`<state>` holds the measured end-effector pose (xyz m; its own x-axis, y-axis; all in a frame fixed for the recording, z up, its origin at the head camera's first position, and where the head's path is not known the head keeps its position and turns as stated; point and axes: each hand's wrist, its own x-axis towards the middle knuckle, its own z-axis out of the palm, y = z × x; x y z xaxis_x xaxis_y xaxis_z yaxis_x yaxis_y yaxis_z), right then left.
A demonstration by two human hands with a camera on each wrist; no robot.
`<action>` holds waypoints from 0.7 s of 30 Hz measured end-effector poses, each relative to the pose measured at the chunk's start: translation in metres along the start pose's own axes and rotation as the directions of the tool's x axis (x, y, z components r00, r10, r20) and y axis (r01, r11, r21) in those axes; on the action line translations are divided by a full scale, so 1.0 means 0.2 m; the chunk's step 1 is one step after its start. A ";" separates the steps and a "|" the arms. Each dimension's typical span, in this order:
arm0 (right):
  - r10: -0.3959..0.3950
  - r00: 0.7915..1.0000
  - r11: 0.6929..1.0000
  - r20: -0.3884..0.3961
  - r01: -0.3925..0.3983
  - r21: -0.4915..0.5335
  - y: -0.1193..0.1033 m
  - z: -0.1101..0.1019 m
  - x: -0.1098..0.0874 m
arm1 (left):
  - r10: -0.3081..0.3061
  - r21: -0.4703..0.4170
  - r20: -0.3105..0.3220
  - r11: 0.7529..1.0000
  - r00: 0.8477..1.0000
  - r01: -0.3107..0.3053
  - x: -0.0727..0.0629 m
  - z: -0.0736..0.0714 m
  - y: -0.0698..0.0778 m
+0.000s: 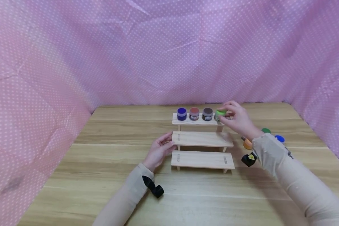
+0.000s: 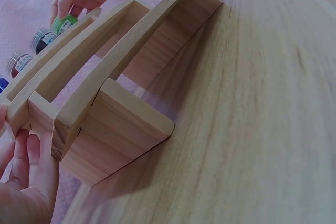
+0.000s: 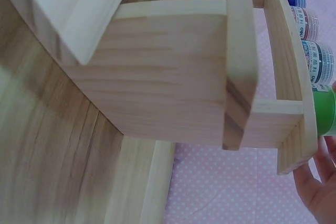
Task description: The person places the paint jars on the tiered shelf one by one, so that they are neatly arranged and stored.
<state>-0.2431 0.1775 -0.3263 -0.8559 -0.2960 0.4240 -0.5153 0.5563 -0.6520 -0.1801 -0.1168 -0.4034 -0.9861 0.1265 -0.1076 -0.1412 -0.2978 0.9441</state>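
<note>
A three-tier wooden stand has its middle shelf [image 1: 202,139] and bottom shelf [image 1: 202,159] bare. My left hand [image 1: 158,150] grips the left end of the middle shelf, with the thumb close to its top corner. At the right end of the top shelf [image 1: 197,123], my right hand [image 1: 238,119] pinches a light green paint jar [image 1: 217,117] between thumb and fingers. The right wrist view has this green jar [image 3: 323,109] right at the shelf's edge. Left of it stand a dark brown jar [image 1: 207,114], a red-brown jar [image 1: 194,114] and a dark blue jar [image 1: 182,114].
Beside the right forearm, an orange jar [image 1: 247,144], a green-topped jar [image 1: 266,130] and a blue-topped jar [image 1: 279,138] are on the wooden table [image 1: 101,163], partly hidden by the sleeve. A pink dotted cloth [image 1: 158,56] hangs behind the table.
</note>
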 end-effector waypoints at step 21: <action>-0.066 0.998 0.997 0.001 0.066 -0.035 -0.02 -0.10 -0.12 | 0.013 0.013 -0.009 1.000 1.000 -0.013 -0.01 0.01 -0.02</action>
<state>-0.2204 0.1980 -0.3220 -0.8200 -0.3333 0.4654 -0.5690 0.5622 -0.6001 -0.1771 -0.1146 -0.4071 -0.9887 0.1137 -0.0981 -0.1272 -0.2872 0.9494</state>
